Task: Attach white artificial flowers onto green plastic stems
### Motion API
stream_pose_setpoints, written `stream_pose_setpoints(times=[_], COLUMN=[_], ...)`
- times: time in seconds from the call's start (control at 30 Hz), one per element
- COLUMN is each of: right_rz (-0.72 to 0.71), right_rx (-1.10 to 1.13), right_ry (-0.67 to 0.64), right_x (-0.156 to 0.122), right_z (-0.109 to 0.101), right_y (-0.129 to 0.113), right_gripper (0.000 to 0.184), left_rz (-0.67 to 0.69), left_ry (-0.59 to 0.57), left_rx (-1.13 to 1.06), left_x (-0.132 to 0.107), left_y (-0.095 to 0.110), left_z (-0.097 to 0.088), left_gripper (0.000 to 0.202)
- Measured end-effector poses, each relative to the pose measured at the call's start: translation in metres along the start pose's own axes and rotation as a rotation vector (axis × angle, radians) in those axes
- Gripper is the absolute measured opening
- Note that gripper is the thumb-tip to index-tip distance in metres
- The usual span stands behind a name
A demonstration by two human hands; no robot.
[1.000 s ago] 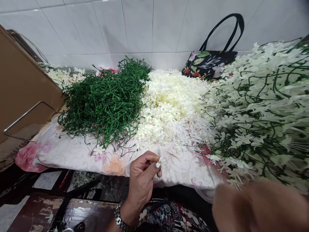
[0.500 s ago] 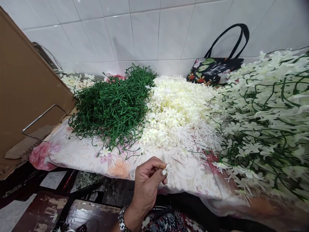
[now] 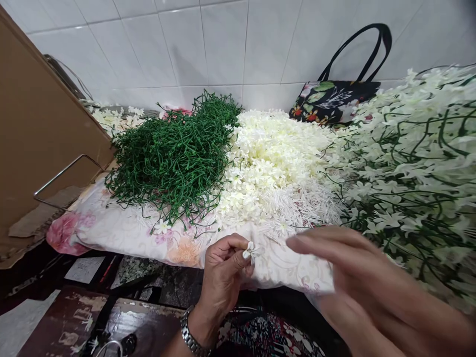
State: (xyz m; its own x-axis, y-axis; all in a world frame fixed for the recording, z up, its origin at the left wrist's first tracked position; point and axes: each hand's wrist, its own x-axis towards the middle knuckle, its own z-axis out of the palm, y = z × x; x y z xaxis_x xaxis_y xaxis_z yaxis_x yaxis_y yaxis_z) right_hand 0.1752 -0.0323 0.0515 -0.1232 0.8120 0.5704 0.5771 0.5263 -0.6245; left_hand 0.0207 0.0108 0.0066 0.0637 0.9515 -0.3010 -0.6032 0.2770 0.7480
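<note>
My left hand (image 3: 224, 270), with a metal watch on its wrist, is closed in a pinch. Between its thumb and fingertips is a small white artificial flower (image 3: 251, 250); how many pieces are in the pinch I cannot make out. My right hand (image 3: 366, 282) is blurred at the lower right, fingers stretched out and thumb apart, with nothing visible in it. In front of my hands lie a heap of loose white flower heads (image 3: 275, 148), a spread of thin white strands (image 3: 308, 203) and a tangled pile of green plastic stems (image 3: 171, 158).
A flowered cloth (image 3: 130, 235) covers the work surface. White flowers on green stems (image 3: 416, 183) rise at the right. A black floral bag (image 3: 334, 101) stands against the tiled wall (image 3: 223, 49). Cardboard (image 3: 40, 124) with a wire handle is at the left, and a worn brown wooden surface (image 3: 141, 327) below.
My right hand has come into view from the lower right. My left hand keeps its pinch on the white flower and has shifted slightly left. The view has tilted a little.
</note>
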Motion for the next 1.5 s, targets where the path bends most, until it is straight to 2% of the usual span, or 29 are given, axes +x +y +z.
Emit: stream_pose_setpoints(times=[0.07, 0.17, 0.4, 0.57, 0.67, 0.73, 0.8, 0.83, 0.93, 1.0, 1.13, 1.23, 1.37, 1.5], right_rz=[-0.028, -0.059, 0.040, 0.069, 0.044, 0.027, 0.020, 0.011, -0.043, -0.092, -0.144, -0.143, -0.156, -0.153], right_rx=[0.002, 0.053, 0.196, 0.216, 0.201, 0.176, 0.123, 0.088, 0.000, -0.024, -0.030, -0.036, -0.048, -0.040], right_ry=[-0.074, -0.180, -0.193, -0.248, -0.212, -0.171, -0.129, -0.105, -0.066, -0.056, -0.048, -0.055, -0.054, -0.058], right_x=[0.015, 0.021, 0.011, 0.010, 0.007, 0.005, 0.004, 0.003, 0.004, 0.006, 0.007, 0.007, 0.007, 0.008], right_z=[0.008, 0.022, 0.034, 0.032, 0.031, 0.031, 0.031, 0.031, 0.035, 0.039, 0.045, 0.045, 0.045, 0.045], right_y=[0.003, 0.012, 0.024, 0.024, 0.025, 0.028, 0.032, 0.035, 0.041, 0.042, 0.042, 0.043, 0.045, 0.044], right_gripper=[0.028, 0.022, 0.011, 0.009, 0.010, 0.009, 0.010, 0.009, 0.007, 0.007, 0.010, 0.010, 0.010, 0.011], left_rz=[0.021, 0.073, 0.203, 0.408, 0.554, 0.717, 0.932, 0.969, 0.895, 0.824, 0.795, 0.782, 0.720, 0.720], left_ry=[-0.029, -0.089, -0.168, -0.236, -0.273, -0.224, 0.017, 0.161, 0.431, 0.481, 0.492, 0.501, 0.454, 0.478], left_rx=[0.010, 0.069, 0.245, 0.534, 0.743, 0.944, 1.161, 1.284, 1.662, 1.789, 1.748, 1.722, 1.710, 1.595], left_x=[-0.002, -0.006, -0.012, -0.017, -0.021, -0.020, -0.016, -0.013, -0.002, 0.004, 0.008, 0.008, 0.010, 0.011], left_y=[-0.001, -0.004, -0.006, 0.000, 0.009, 0.018, 0.029, 0.035, 0.045, 0.046, 0.042, 0.042, 0.043, 0.043], left_z=[-0.002, -0.005, -0.012, -0.005, -0.008, -0.019, -0.035, -0.043, -0.060, -0.063, -0.060, -0.060, -0.060, -0.060], left_gripper=[0.022, 0.018, 0.012, 0.011, 0.013, 0.015, 0.016, 0.015, 0.012, 0.013, 0.021, 0.020, 0.021, 0.021])
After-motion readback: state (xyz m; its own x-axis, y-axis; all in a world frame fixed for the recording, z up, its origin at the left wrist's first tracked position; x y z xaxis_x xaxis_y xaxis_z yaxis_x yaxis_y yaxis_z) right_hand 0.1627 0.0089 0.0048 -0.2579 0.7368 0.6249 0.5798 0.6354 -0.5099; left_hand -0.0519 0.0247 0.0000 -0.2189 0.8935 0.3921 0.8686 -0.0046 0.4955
